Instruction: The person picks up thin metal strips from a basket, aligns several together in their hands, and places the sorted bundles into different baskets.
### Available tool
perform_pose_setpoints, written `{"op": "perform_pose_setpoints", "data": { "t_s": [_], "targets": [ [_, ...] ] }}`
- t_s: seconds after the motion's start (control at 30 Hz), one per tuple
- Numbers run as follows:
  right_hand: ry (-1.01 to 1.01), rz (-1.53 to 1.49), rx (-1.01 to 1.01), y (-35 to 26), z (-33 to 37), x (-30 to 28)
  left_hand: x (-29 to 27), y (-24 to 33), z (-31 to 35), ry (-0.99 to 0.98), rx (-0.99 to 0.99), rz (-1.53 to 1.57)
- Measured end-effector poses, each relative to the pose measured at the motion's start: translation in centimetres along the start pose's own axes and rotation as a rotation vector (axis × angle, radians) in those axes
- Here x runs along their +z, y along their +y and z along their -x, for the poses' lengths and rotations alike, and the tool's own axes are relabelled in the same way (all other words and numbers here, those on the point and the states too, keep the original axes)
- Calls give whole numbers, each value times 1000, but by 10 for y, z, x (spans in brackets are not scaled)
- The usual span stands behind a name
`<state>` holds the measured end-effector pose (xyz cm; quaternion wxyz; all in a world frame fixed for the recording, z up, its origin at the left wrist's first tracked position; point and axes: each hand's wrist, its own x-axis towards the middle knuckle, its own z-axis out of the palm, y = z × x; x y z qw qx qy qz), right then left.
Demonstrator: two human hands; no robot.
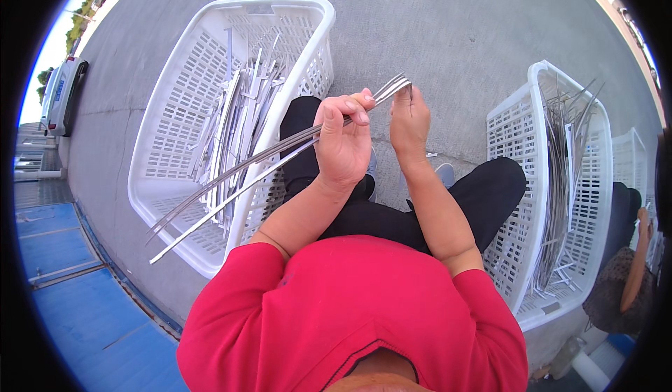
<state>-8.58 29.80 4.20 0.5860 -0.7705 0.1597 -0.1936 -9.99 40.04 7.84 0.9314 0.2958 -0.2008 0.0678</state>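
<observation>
My left hand (344, 140) is closed round a bundle of long thin grey and white strips (259, 157), with the thumb and fingers pinching it. Beside it, my right hand (410, 122) grips the upper end of the same bundle, where the strips bend over at the fingers. From there the bundle slants down to the left, and its loose ends hang over a white slatted plastic basket (182, 105). Many white and grey strips (238, 122) lie in that basket. The strips' material is not clear.
To my right stands a second white basket (514, 140), holding mostly grey strips (556, 189). Beyond it another person's arm (635, 266) shows near another white basket (626, 154). Blue panels (91, 294) lie at the lower left; a white car (63, 94) is parked far left.
</observation>
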Motion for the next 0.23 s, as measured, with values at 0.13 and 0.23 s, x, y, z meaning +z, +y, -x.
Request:
{"op": "perform_pose_setpoints", "data": {
  "t_s": [0.13,0.23],
  "targets": [
    [108,-391,7,-6,4,-4,-3,-2,0,67,-211,278],
    [220,-682,-27,-7,7,-5,-4,-3,-4,204,-385,471]
  ]
}}
